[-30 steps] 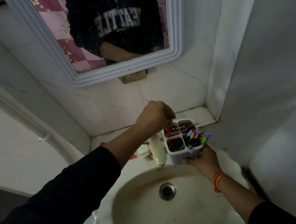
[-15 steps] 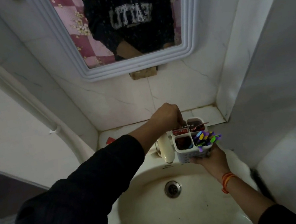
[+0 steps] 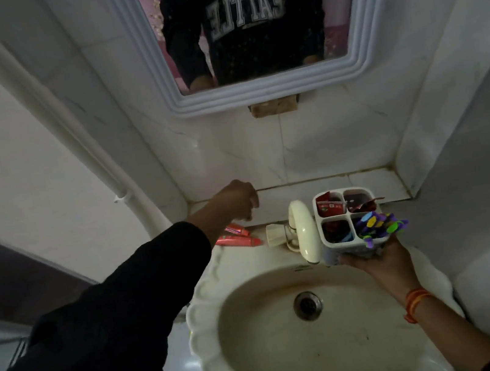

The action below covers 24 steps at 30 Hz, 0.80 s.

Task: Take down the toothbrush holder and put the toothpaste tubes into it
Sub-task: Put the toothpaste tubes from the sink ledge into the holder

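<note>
Overhead, the head camera looks down on a cream sink (image 3: 217, 343) with a scalloped rim; the right hand (image 3: 380, 260) cups the base of a white toothbrush holder (image 3: 320, 205) from below, holding it up just right of the tap (image 3: 304, 233) and above the basin's back edge; the holder is split into four compartments; the far-left one carries a red toothpaste tube (image 3: 330, 206), the far-right one shows something dark red that is hard to make out, the near-left one holds dark items too dim to name, and the near-right one is filled with toothbrushes (image 3: 378, 225) whose purple, yellow and green ends stick out; an orange thread band (image 3: 414, 302) circles the right wrist; the left hand (image 3: 238, 199), in a dark sleeve (image 3: 127, 300), hovers over the ledge left of the tap with fingers curled loosely downward, gripping nothing; just below it two red toothpaste tubes (image 3: 239, 237) lie side by side on the ledge; a framed mirror (image 3: 154, 65) hangs on the tiled wall above.
</note>
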### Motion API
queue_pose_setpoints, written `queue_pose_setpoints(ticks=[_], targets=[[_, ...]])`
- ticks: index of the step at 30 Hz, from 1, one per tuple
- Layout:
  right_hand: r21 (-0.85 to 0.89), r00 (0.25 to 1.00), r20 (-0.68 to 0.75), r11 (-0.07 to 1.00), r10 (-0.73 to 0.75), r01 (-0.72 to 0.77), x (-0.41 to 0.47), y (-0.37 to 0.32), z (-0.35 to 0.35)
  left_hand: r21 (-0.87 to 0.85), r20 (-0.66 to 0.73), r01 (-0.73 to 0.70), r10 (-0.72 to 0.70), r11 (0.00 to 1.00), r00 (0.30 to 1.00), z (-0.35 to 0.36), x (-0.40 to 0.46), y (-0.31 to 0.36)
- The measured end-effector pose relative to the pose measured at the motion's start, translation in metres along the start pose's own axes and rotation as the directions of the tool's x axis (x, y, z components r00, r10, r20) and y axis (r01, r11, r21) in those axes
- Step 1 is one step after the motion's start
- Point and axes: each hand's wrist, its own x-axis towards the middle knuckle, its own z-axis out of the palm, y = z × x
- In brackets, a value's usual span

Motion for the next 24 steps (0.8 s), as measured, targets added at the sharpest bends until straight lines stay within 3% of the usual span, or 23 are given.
queue_pose_setpoints(ticks=[3,7,11,17,24], targets=[[-0.013,1.0,-0.005,1.0,0.023,-0.023,0.005,0.006,0.0,0.132,-0.049,-0.033,0.04,0.991,0.998,0.027,-0.002,-0.031],[-0.005,0.998,-0.018,0.999,0.053,-0.053,0.008,0.013,0.001,0.291,-0.089,-0.19,0.224,0.938,0.97,0.039,0.0,-0.045],[0.023,0.996,-0.013,0.996,0.083,-0.083,0.008,0.016,0.003,0.391,-0.041,-0.187,0.22,0.901,0.975,0.031,-0.001,-0.047],[0.041,0.995,-0.012,0.994,0.098,-0.097,0.009,0.018,0.004,0.371,0.03,-0.124,0.121,0.92,0.992,0.01,-0.006,-0.036],[0.047,0.996,0.005,0.995,0.085,-0.085,0.006,0.011,0.003,0.295,-0.019,-0.212,0.227,0.932,0.974,-0.044,-0.023,0.006]])
